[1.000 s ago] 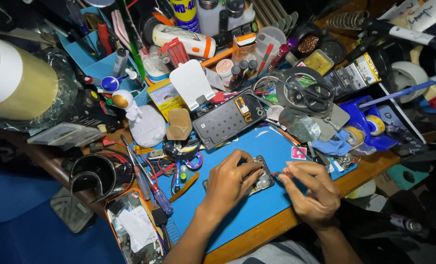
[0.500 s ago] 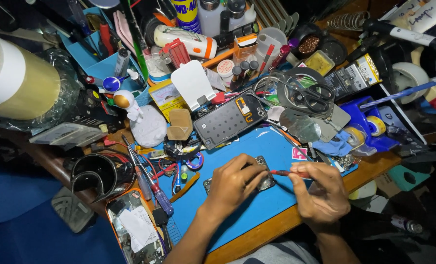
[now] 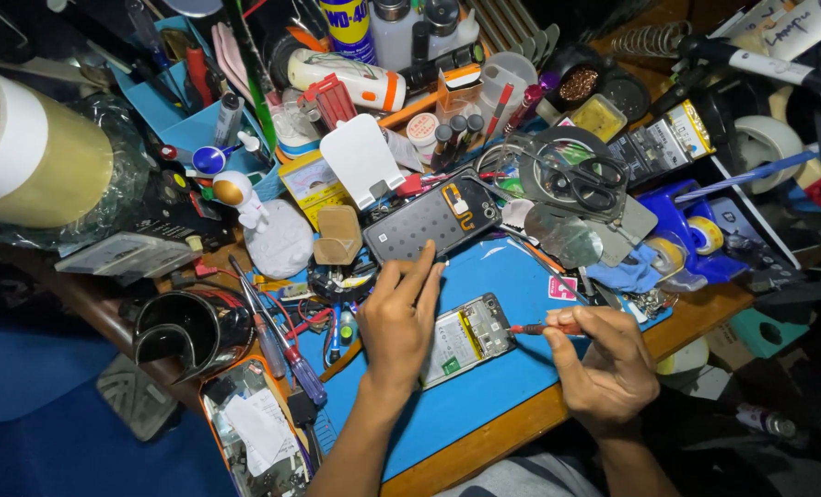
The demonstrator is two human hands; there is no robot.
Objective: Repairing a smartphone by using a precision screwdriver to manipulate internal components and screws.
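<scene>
Although the opened phone (image 3: 465,338) lies with its back cover off and its battery and green board bare, the work looks to be only partway: the separated dark back panel (image 3: 433,219) rests just beyond it on the blue mat (image 3: 484,405), and whatever screws remain cannot be made out.

Left of the phone, off the mat, a black curved cup-like holder (image 3: 185,327) stands near the table's front corner, and loose screwdrivers (image 3: 286,345) lie between it and the phone, so that side is crowded.

Touching the phone's left end, the left hand (image 3: 399,317) lies flat and spread, fingers extended, pressing the phone down.

Just right of the phone, the right hand (image 3: 604,364) is closed in a pinch around a small red-handled screwdriver (image 3: 539,329), whose tip meets the phone's right end.

Nearer than the phone runs a strip of bare mat up to the wooden table edge (image 3: 521,425), which is close. Beyond the phone, scissors (image 3: 590,184) and bottles pack the surface tightly.
</scene>
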